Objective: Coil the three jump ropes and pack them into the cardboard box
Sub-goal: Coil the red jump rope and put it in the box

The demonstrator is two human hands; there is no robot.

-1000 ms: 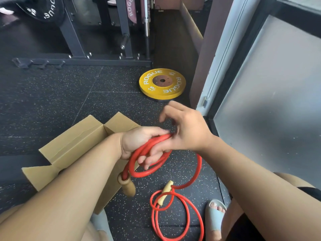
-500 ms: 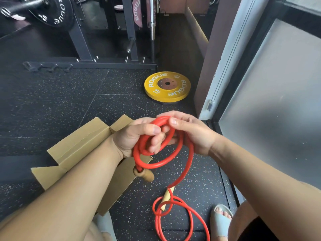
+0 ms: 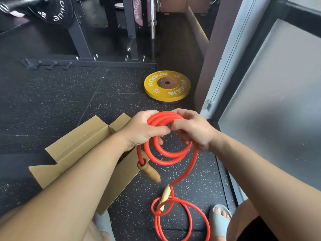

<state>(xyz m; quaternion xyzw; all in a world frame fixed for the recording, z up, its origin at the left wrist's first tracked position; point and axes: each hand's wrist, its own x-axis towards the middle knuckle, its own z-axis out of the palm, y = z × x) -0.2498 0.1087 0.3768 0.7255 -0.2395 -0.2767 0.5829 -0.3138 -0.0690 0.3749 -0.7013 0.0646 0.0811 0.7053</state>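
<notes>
A red jump rope (image 3: 166, 154) hangs in several loops between my hands, above the floor. My left hand (image 3: 140, 129) grips the loops at their top left, and my right hand (image 3: 194, 129) pinches the top right of the coil. One brown wooden handle (image 3: 150, 172) dangles below my left hand. The rope's tail runs down to more red loops (image 3: 182, 218) on the floor, where a lighter wooden handle (image 3: 165, 197) lies. An open cardboard box (image 3: 79, 146) sits on the floor at the left, partly hidden by my left forearm.
A yellow weight plate (image 3: 167, 86) lies flat on the speckled black rubber floor beyond my hands. A black rack with a barbell (image 3: 81, 40) stands at the back. A frosted glass door (image 3: 278, 101) is on the right. My sandalled feet (image 3: 219, 220) are near the floor loops.
My hands have risen and another loop has been added to the coil. The rope on the floor has been drawn up, and the dangling handle hangs lower below the coil.
</notes>
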